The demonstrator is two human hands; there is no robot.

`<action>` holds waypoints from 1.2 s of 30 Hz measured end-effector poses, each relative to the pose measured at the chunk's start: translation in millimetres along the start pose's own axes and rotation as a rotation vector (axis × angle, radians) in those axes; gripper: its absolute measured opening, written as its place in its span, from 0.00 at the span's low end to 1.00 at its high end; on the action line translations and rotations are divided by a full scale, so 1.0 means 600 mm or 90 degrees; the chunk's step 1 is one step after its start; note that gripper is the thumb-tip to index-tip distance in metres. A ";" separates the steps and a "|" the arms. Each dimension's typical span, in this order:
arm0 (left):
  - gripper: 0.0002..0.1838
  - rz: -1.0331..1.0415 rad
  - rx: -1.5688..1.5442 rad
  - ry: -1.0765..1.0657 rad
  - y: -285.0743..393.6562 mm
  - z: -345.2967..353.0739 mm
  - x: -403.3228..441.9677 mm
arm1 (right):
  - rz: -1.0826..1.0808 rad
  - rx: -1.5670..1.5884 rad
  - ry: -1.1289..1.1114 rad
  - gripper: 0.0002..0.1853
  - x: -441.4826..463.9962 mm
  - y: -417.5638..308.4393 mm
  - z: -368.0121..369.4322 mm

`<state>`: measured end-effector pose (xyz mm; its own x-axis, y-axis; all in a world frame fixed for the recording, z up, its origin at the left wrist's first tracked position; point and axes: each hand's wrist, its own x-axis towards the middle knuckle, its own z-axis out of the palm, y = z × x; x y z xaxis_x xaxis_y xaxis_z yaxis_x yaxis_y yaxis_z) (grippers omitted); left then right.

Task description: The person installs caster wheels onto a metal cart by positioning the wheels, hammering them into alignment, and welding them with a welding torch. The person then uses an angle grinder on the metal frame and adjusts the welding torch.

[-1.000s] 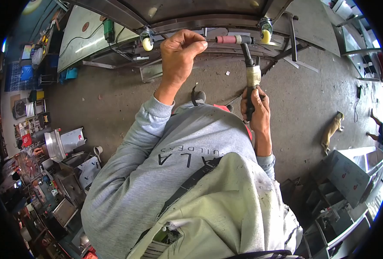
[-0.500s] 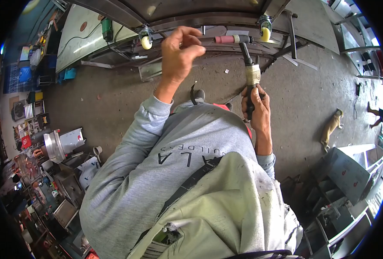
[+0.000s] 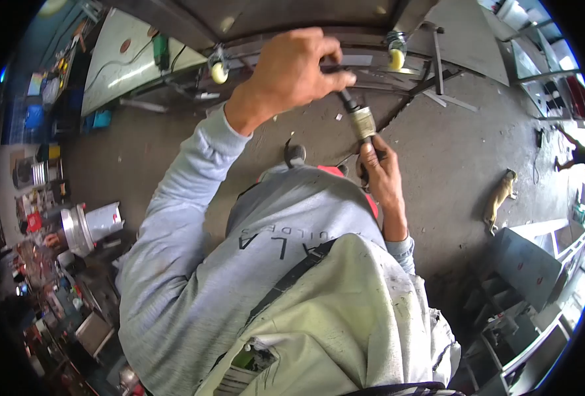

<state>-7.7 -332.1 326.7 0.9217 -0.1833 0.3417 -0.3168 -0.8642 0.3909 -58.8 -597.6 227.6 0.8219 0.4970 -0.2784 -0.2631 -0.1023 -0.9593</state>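
Observation:
My right hand [image 3: 383,173] is wrapped round the black handle of a TIG welding torch [image 3: 363,123], which has pale tape around its neck. The torch tilts up and to the left, towards the underside of a metal frame. My left hand [image 3: 293,71] is at the torch head, its fingers and thumb curled round the front end. The pink ceramic cup is hidden behind that hand; only the dark rear of the head shows by the thumb.
Overhead in the picture stands a metal table [image 3: 292,16] on caster wheels [image 3: 219,72]. A green power tool [image 3: 161,51] lies on a sheet at left. On the floor at right rests a dog [image 3: 500,200], near metal cabinets [image 3: 533,264]. Cluttered equipment [image 3: 74,290] fills the left.
My left hand has moved right onto the torch head, covering the pink cup. The torch and my right hand have shifted left and tilted slightly.

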 end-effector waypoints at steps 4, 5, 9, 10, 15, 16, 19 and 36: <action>0.17 0.017 0.009 -0.018 0.018 0.011 0.003 | -0.016 -0.058 0.020 0.15 -0.008 0.003 -0.008; 0.16 0.019 0.006 -0.033 0.023 0.008 0.006 | -0.026 -0.103 0.016 0.15 -0.011 -0.007 -0.015; 0.11 -0.084 -0.160 -0.178 0.042 -0.003 0.024 | -0.079 -0.091 0.012 0.16 -0.020 0.000 -0.040; 0.10 -0.140 -0.237 -0.233 0.043 -0.008 0.027 | -0.094 -0.057 0.009 0.16 -0.022 -0.002 -0.042; 0.18 -0.236 -0.803 -0.479 0.047 0.008 0.041 | -0.024 0.061 -0.025 0.28 -0.053 0.004 -0.091; 0.19 -0.189 -0.799 -0.453 0.056 0.015 0.044 | -0.051 0.049 -0.027 0.28 -0.052 0.005 -0.095; 0.15 -0.268 -0.612 -0.382 0.087 -0.004 0.041 | -0.108 0.011 -0.024 0.27 -0.050 0.000 -0.105; 0.11 -0.268 -0.365 -0.257 0.064 0.015 0.132 | -0.207 -0.274 0.049 0.13 0.052 -0.074 -0.188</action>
<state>54.9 -383.8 361.2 0.9641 -0.1460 -0.2218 0.1090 -0.5442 0.8319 35.9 -674.9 256.2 0.8651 0.4992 0.0491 0.2287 -0.3054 -0.9243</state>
